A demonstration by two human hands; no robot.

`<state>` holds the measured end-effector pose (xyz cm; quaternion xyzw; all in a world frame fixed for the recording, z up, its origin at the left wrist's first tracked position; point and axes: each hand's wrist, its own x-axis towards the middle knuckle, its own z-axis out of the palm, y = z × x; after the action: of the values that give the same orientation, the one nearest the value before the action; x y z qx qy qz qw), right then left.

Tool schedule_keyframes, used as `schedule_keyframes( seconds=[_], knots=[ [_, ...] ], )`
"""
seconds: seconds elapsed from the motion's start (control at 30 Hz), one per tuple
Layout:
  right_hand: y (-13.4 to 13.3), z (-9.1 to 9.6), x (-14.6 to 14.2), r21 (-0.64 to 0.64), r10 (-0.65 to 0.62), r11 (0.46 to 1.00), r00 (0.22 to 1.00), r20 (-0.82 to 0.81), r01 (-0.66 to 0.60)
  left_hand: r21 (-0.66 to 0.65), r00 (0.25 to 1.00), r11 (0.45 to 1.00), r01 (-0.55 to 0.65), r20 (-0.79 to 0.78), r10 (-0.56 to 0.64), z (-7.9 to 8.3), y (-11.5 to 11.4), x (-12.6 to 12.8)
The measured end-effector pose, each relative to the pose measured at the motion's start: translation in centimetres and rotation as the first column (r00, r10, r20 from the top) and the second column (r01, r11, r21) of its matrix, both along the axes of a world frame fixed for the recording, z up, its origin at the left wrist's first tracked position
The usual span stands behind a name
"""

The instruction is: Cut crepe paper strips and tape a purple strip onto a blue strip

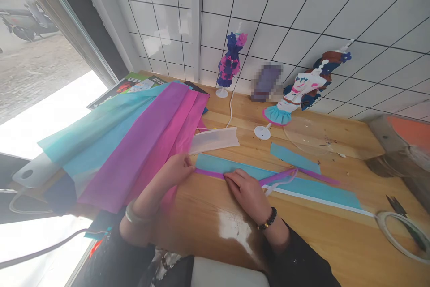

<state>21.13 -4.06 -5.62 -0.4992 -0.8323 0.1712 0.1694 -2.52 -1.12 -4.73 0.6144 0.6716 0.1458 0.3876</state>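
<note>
On the table lies a long light-blue strip (pixel 231 166) of thin, crepe-like paper, with a narrow white line, seemingly tape, along the near edge of its right part. A narrow purple strip (pixel 210 173) runs along the blue strip's near edge. My left hand (pixel 179 168) pinches the purple strip's left end. Closed fingers of my right hand (pixel 247 190) press on it farther right. Beyond that hand, the purple strip lifts in a loose loop beside a curled whitish ribbon (pixel 277 183), perhaps tape backing. What lies under my right fingertips is hidden.
Purple, pink and light-blue sheets (pixel 144 130) are heaped at left. A small dressed doll form (pixel 230 61) and a partly dressed one (pixel 300 90) stand by the tiled wall. At right are a tape roll (pixel 381 224) and dark scissors (pixel 396 205). A smaller blue piece (pixel 294 158) lies behind.
</note>
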Motion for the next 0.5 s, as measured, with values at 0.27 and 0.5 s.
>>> schedule_keyframes(
  seconds=[0.27, 0.5],
  knots=[
    [-0.02, -0.07, 0.00, 0.006, -0.001, 1.000, 1.000, -0.009, 0.001, -0.152, 0.981, 0.984, -0.088, 0.158, 0.113, -0.41, -0.06, -0.02],
    [-0.05, -0.06, -0.03, 0.009, -0.001, 1.000, 1.000, 0.014, 0.000, -0.020, 0.994, 0.994, -0.108, -0.003, 0.108, -0.21, -0.06, 0.57]
  ],
)
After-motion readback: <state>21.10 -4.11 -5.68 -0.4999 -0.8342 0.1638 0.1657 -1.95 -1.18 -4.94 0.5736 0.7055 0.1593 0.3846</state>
